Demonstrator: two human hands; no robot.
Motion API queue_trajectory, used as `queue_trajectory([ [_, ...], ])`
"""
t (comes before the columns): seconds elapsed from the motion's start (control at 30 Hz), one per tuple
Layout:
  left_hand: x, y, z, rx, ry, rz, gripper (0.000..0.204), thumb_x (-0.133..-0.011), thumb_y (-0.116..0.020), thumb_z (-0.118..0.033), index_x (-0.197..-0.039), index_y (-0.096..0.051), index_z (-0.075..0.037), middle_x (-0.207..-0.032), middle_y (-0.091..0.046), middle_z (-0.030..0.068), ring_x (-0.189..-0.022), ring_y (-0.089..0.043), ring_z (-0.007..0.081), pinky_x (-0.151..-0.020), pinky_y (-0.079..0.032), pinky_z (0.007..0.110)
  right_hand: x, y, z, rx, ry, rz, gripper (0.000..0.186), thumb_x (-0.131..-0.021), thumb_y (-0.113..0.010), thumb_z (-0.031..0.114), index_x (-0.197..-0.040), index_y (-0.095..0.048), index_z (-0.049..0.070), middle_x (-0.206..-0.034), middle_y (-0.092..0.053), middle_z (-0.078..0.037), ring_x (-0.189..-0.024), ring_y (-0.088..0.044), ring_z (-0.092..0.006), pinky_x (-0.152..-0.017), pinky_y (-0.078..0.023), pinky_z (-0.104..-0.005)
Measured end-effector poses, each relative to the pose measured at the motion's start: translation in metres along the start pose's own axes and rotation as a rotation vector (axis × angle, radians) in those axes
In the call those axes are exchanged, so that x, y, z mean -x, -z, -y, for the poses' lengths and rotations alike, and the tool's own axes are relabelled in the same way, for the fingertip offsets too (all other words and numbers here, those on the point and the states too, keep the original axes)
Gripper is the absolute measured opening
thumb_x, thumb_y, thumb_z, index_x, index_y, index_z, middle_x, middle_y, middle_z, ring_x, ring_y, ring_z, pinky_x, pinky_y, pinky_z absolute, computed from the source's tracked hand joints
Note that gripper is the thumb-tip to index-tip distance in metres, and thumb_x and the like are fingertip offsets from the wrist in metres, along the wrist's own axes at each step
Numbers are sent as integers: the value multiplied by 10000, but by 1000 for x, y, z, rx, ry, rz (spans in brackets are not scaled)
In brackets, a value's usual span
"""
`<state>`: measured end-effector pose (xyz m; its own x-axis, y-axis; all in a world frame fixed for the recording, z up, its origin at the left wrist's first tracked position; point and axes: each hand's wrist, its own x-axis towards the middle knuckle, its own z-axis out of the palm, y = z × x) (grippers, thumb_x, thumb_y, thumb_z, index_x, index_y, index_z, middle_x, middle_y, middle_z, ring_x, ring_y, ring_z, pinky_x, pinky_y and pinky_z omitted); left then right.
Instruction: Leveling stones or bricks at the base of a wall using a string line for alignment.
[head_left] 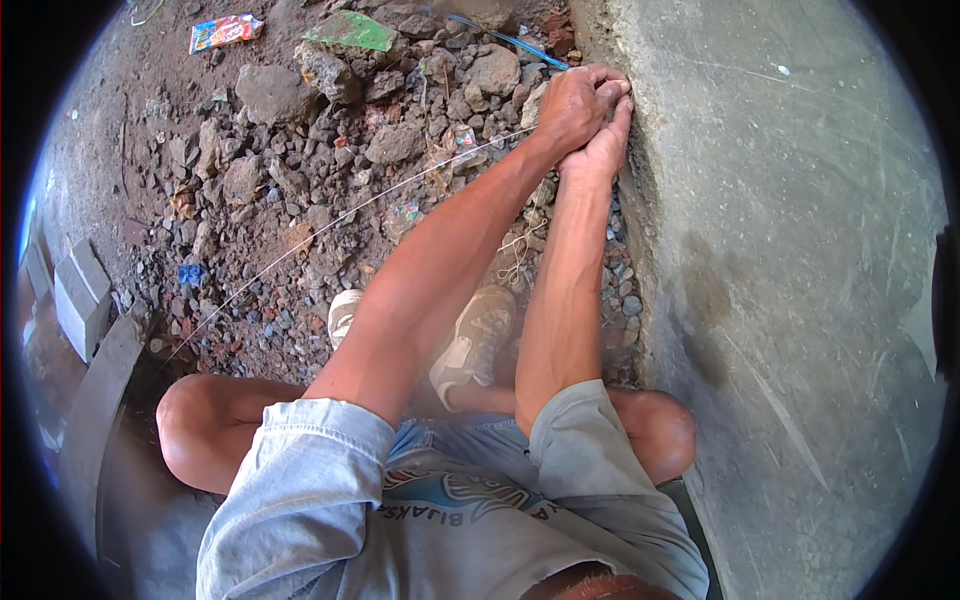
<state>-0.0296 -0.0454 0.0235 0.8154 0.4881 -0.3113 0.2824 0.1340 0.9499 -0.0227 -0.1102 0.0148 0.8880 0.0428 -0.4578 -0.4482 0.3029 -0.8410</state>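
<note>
My left hand (570, 108) and my right hand (597, 150) are together at the edge of a concrete slab, fingers closed and bunched. The left overlaps the right; what is in their fingers is hidden. A thin white string (352, 212) stretches from the lower left across the rubble up to my hands. A thin blue strip (528, 48) lies just above them, reaching close to my left fingers. Below my wrists, a loose tangle of pale cord (518, 262) lies on the stones.
The concrete slab (790, 270) fills the right. Rocky rubble (270, 180) with a green scrap (355, 32) and a wrapper (222, 32) covers the middle. Grey blocks (78, 295) sit at the left. My shoes (470, 345) and bent knees are below.
</note>
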Motion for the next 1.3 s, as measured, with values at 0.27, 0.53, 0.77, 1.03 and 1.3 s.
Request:
queue_trajectory([
  [0.27,2,-3,-2,40,19,-15,261,-864,-609,-230,-1009,-682,-26,-856,-693,107,-698,-627,140,-673,-511,294,2,5,5,-127,-157,20,400,-978,-425,371,-1211,-496,55,-1167,-580,-126,-1013,-598,-241,-834,-526,-377],
  [0.53,-2,-1,7,93,39,-6,253,-862,-623,-223,-1000,-686,-21,-801,-687,67,-641,-596,101,-606,-501,266,6,-1,6,-256,-316,59,401,-973,-430,381,-1206,-504,63,-1170,-582,-118,-1014,-599,-236,-832,-525,-377],
  [0.77,-5,3,-3,253,132,84,258,-866,-642,-256,-955,-684,-18,-746,-662,57,-610,-562,90,-577,-480,248,5,-6,1,-244,-332,-117,395,-961,-431,399,-1196,-522,94,-1196,-580,-70,-1011,-602,-206,-832,-522,-379],
  [1.03,21,56,32,42,-11,148,249,-888,-605,-232,-996,-647,-11,-792,-660,48,-711,-580,108,-652,-485,276,-20,15,-17,-141,-351,-153,255,-947,-456,228,-1177,-517,135,-742,-512,6,-523,-462,-109,-438,-356,-289],
  [1.3,37,84,7,-284,-2,40,208,-878,-552,-229,-968,-641,-64,-785,-645,177,-733,-624,321,-699,-462,411,25,-33,4,1146,415,-313,239,-854,-518,222,-938,-693,83,-823,-687,-138,-697,-645,-326,-645,-491,-403],
])
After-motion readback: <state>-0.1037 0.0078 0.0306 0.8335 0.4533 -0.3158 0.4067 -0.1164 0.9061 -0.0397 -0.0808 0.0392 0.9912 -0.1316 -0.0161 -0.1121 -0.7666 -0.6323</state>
